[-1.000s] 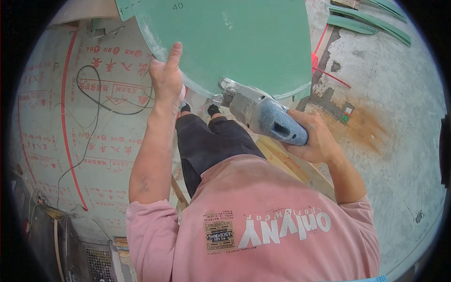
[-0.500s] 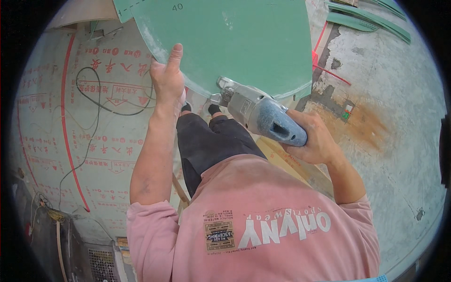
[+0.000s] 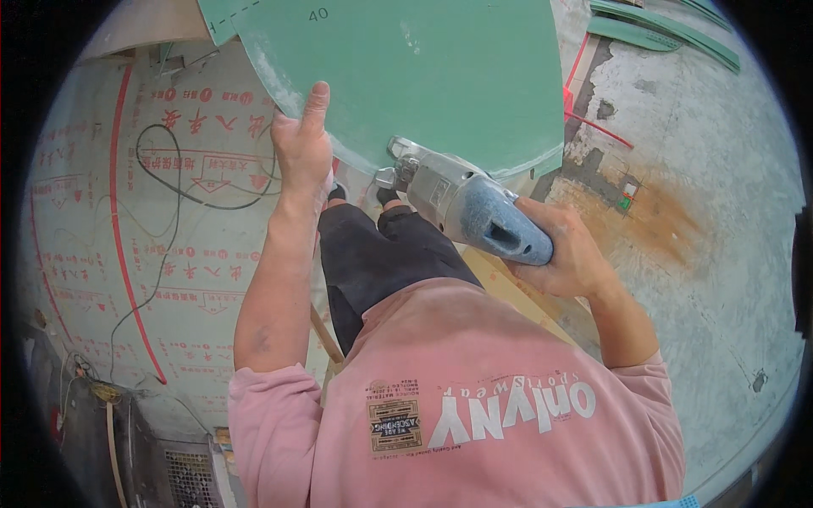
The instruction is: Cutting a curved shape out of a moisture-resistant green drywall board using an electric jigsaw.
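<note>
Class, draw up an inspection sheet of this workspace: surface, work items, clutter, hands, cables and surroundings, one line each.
Surface: printed protective covering on the left; concrete floor on the right.
Work items: green board, curved edge, pale dust along it; grey-and-blue power tool, front end at that edge.
Clutter: green strips, upper right.
Hands: left hand on the board's edge, thumb on top, fingers hidden; right hand gripping the tool.
Cables: dark cable looped on the covering.
Surroundings: orange-brown stain on the concrete.

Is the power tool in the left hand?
No, the right hand grips the power tool, while the left hand holds the green board.
</note>
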Demonstrator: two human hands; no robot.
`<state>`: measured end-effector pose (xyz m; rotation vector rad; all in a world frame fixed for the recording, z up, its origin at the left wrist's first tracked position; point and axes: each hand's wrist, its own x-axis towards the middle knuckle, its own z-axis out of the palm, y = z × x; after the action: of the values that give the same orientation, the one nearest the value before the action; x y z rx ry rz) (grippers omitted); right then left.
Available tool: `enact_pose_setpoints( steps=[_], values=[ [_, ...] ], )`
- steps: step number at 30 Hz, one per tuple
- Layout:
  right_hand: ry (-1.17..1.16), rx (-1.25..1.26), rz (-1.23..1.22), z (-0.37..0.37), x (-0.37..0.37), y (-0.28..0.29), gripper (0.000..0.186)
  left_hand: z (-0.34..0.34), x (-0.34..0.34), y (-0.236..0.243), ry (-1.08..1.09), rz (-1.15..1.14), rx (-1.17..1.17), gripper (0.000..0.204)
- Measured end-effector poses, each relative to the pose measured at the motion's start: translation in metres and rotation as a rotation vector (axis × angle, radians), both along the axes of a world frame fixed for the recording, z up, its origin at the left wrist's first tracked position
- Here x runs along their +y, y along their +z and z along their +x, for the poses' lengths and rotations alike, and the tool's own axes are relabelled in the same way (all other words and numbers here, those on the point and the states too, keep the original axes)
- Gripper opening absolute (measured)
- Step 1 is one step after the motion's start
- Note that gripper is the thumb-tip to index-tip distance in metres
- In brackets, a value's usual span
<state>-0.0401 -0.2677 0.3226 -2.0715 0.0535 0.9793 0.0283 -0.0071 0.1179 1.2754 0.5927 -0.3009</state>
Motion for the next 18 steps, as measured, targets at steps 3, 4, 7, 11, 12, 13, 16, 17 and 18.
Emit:
enact_pose_setpoints(
  steps=[3, 4, 7, 11, 12, 13, 16, 17, 18],
  values=[
    [0.003, 0.003, -0.002, -0.001, -0.001, -0.001, 0.031, 0.0, -0.003, 0.003, 0.018, -0.002, -0.048, 0.056],
    [0.011, 0.007, -0.007, -0.001, -0.002, -0.001, 0.031, 0.001, -0.004, 0.004, 0.011, -0.008, -0.058, 0.057],
    [-0.003, -0.003, -0.004, -0.002, -0.001, -0.001, 0.03, 0.001, -0.004, 0.006, -0.004, -0.01, -0.06, 0.058],
    [-0.002, -0.017, -0.019, -0.003, 0.0, 0.0, 0.029, 0.001, -0.006, 0.011, -0.018, 0.013, -0.051, 0.06],
    [-0.004, -0.018, -0.014, -0.003, 0.0, 0.0, 0.029, 0.001, -0.005, 0.009, -0.02, 0.013, -0.051, 0.06],
    [-0.006, -0.018, -0.009, -0.004, 0.0, 0.001, 0.028, -0.001, -0.004, 0.007, -0.03, 0.013, -0.037, 0.06],
    [-0.028, -0.01, -0.01, -0.005, 0.0, 0.001, 0.028, -0.001, -0.005, 0.009, -0.042, 0.011, -0.044, 0.061],
    [-0.03, -0.01, -0.01, -0.006, 0.0, 0.001, 0.028, -0.001, -0.007, 0.011, -0.042, 0.01, -0.065, 0.061],
    [-0.027, -0.015, -0.008, -0.006, 0.0, 0.001, 0.029, -0.001, -0.008, 0.012, -0.045, 0.01, -0.066, 0.061]
  ],
)
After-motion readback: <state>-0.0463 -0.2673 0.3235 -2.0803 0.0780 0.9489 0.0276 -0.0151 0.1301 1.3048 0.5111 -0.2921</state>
